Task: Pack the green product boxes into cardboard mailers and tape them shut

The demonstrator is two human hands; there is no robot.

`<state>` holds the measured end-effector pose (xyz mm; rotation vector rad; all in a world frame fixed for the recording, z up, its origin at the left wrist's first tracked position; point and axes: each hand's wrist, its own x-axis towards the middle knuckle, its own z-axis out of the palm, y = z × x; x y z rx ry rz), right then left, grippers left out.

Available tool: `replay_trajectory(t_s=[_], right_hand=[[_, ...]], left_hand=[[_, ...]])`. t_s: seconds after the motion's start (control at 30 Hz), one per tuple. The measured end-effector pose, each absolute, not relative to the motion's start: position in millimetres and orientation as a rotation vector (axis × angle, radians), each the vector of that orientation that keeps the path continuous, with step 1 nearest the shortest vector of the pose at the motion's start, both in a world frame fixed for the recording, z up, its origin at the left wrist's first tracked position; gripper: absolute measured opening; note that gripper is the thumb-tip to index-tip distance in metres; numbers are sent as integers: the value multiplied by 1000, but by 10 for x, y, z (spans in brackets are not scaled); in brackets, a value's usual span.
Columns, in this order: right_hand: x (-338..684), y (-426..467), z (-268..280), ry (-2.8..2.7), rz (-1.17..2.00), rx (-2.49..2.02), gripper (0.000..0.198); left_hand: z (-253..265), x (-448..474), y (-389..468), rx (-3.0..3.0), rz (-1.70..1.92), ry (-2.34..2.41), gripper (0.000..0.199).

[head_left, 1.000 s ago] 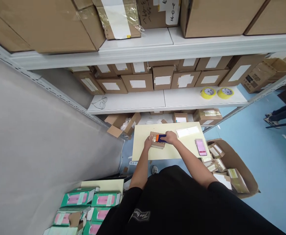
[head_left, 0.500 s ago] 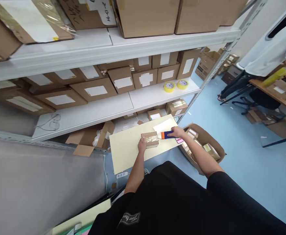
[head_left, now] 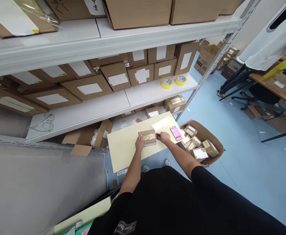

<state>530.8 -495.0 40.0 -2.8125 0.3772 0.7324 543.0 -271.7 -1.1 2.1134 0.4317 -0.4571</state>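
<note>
On the pale yellow board [head_left: 123, 153] lies a small cardboard box [head_left: 147, 133] with shiny clear tape across its top. My left hand [head_left: 139, 142] grips the box by its left end, fingers closed. At the opposite end, my right hand [head_left: 165, 137] is wrapped round a blue and orange tape dispenser [head_left: 158, 134], whose front is against or very near the box edge. Most of the dispenser is hidden by the hand. A phone with a pink screen [head_left: 176, 133] lies right of that hand, and a white sheet [head_left: 161, 122] lies behind the box.
Shelves [head_left: 103, 107] with cardboard boxes stand ahead, holding two yellow tape rolls [head_left: 166, 83]. A large open carton [head_left: 215, 143] of small boxes is at the right. An open box [head_left: 84, 137] sits low left. Another person [head_left: 262, 55] stands far right by a desk.
My right hand has moved left and down with the tape dispenser, to the box's right end. The tape strand stretched between them now lies on the box. The phone has come into fuller view.
</note>
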Motion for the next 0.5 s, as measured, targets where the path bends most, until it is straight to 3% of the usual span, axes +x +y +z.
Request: replay_trajectory(t_s=[0.13, 0.27, 0.4, 0.5], right_hand=[[5080, -5128, 82, 463, 611, -2805, 46], [4965, -5317, -144, 422, 736, -2729, 42], [4970, -5383, -200, 439, 819, -2676, 47], [5021, -5317, -124, 497, 659, -2622, 45]], left_hand=[[-81, 5423, -2714, 2099, -450, 433, 69], [-145, 5438, -2694, 2094, -446, 439, 69], [-176, 5444, -2674, 2077, -436, 426, 67], [-175, 5446, -2669, 2070, -446, 435, 67]])
